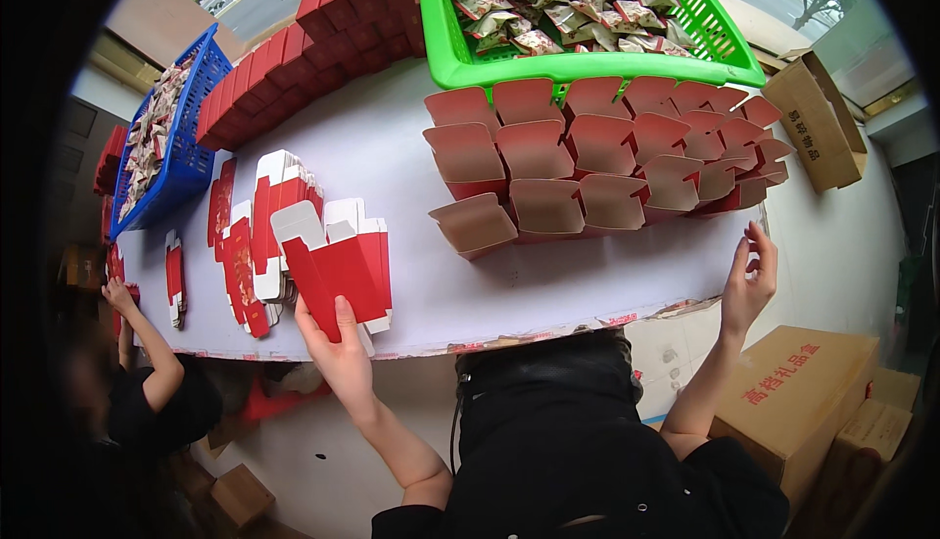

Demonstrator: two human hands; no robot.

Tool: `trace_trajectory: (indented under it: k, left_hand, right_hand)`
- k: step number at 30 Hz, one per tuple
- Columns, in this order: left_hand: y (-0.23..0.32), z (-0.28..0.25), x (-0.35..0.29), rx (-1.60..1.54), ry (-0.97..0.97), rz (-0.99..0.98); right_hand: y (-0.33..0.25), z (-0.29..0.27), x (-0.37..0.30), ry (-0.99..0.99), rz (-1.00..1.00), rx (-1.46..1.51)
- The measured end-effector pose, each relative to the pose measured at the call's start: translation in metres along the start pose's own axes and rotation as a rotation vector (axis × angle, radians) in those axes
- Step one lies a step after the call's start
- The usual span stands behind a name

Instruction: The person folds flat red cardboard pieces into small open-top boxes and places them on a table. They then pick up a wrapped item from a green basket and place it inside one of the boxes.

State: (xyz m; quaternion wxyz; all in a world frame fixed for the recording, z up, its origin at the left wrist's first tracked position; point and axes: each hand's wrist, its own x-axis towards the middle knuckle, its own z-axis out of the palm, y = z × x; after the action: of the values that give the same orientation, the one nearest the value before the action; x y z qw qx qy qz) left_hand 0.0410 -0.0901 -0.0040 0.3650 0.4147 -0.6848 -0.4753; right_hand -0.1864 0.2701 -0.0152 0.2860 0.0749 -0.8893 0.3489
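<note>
My left hand (336, 348) is closed around flat, unfolded red carton blanks (323, 281) with white flaps, held over the table's front edge. My right hand (749, 280) is raised off the table's right corner, its fingers loosely curled and apart, with nothing seen in it. Nearest to it stand rows of opened red boxes (612, 201), upright with lids up and pale insides showing. Beside my left hand, stacks of flat carton blanks (277, 208) lie on the white table (392, 147).
A green basket (597, 71) of small wrapped packets stands behind the opened boxes. Closed red boxes (323, 40) are stacked at the back left, by a blue basket (176, 162) of packets. Another person's hand (119, 294) works at far left. Cardboard cartons (793, 397) stand at right.
</note>
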Motion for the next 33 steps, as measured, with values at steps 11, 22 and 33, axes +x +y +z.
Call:
trace_trajectory:
  k: [11,22,33]
  left_hand:
    - [0.019,0.023,-0.068,-0.4,-0.56,0.244]
    - [0.028,0.064,-0.07,-0.109,-0.543,0.747]
    - [0.032,0.069,-0.074,0.106,-0.574,0.743]
  right_hand:
    - [-0.113,0.008,-0.053,-0.763,-0.318,1.051]
    - [-0.145,0.012,-0.06,-0.7,-0.481,0.879]
    - [-0.141,0.007,-0.059,-0.788,-0.524,0.705]
